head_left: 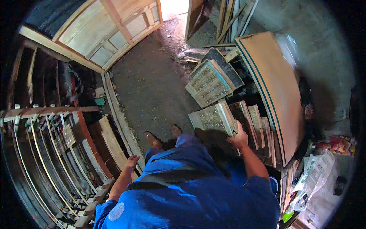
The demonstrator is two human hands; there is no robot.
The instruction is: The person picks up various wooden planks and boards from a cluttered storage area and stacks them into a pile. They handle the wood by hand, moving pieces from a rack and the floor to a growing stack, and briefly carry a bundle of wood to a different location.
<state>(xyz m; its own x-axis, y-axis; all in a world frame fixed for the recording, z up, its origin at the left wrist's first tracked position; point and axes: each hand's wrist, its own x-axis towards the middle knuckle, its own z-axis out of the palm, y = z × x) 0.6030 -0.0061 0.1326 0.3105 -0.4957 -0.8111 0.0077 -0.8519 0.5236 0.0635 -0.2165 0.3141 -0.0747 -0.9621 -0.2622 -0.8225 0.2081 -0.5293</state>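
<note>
My right hand [239, 135] grips the near end of a worn, pale wooden panel [207, 118] with mottled markings, which leans at the front of a row of upright boards [257, 126] to my right. Beyond it, another stack of weathered panels [207, 82] leans at a slant, with a dark sheet behind. My left hand [130, 162] hangs low on the left with its fingers loosely bent and apart, nothing visible in them, beside a long plank [112, 137]. My shoes [152, 137] stand on the dark floor between the two sides.
A slatted rack [49, 112] fills the left. A wood-framed panel [95, 30] is at the upper left, beside a bright doorway [174, 11]. A large tan board [274, 91] lines the right, with plastic bags [312, 179] near me and poles [232, 19] behind.
</note>
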